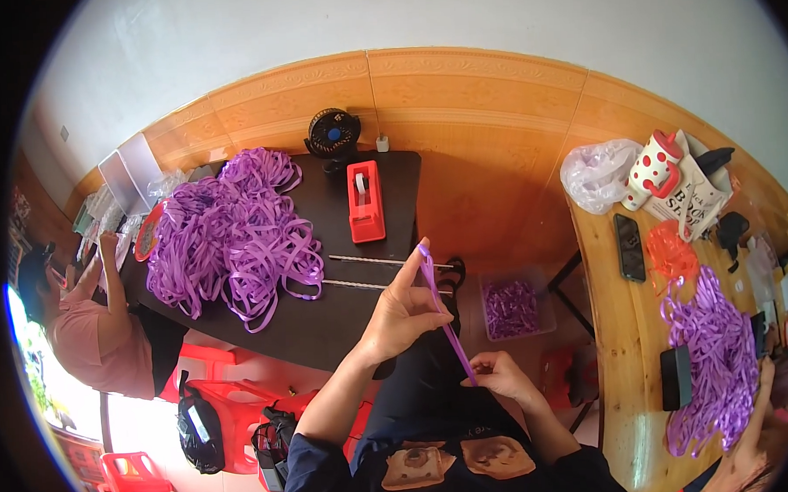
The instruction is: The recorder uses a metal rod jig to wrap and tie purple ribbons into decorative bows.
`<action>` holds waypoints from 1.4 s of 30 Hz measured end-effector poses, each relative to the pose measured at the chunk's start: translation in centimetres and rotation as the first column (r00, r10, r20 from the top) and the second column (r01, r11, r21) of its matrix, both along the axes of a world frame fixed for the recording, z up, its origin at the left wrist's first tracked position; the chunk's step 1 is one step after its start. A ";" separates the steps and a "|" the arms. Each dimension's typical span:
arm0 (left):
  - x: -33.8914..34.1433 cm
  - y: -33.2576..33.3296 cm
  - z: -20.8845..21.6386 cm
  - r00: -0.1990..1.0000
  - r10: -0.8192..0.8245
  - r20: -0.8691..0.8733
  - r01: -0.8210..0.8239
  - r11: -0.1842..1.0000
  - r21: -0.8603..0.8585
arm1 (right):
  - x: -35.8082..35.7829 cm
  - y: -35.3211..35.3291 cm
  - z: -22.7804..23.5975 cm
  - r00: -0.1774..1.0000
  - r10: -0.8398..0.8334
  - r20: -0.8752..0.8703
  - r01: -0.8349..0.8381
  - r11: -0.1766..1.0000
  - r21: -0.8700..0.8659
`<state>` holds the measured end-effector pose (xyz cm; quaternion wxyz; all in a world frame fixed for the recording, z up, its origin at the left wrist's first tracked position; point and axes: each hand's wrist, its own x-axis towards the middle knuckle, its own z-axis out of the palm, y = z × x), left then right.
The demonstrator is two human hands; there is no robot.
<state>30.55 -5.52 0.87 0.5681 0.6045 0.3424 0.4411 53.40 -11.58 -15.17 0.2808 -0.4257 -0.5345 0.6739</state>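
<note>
A narrow purple ribbon stretches between my two hands in front of my lap. Its upper end loops over the raised index finger of my left hand, whose thumb presses in against the strip. Lower down and to the right, my right hand pinches the other end between thumb and fingers. On the dark table ahead of me lies a big tangled heap of purple ribbon. Two thin pale rods lie side by side near that table's right edge, close beyond my left hand.
A red tape dispenser and a black fan stand on the dark table. Below its right side is a clear bin of purple pieces. The wooden table holds a phone and more ribbon. Other people sit at both sides.
</note>
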 end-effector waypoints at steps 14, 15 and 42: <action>1.3 -0.9 -0.4 0.959 -0.151 0.238 0.198 0.962 -0.188 | 1.7 -0.7 -2.0 0.977 -0.207 0.055 0.199 0.972 0.121; 1.2 -0.9 -1.0 0.957 -0.204 0.207 0.244 0.951 -0.191 | 1.5 -0.4 -1.0 0.976 -0.209 0.055 0.202 0.972 0.121; 0.0 -3.2 -4.6 0.902 -0.187 0.390 0.380 0.773 -0.509 | 0.2 3.0 13.0 0.999 -0.040 0.018 0.011 0.633 0.774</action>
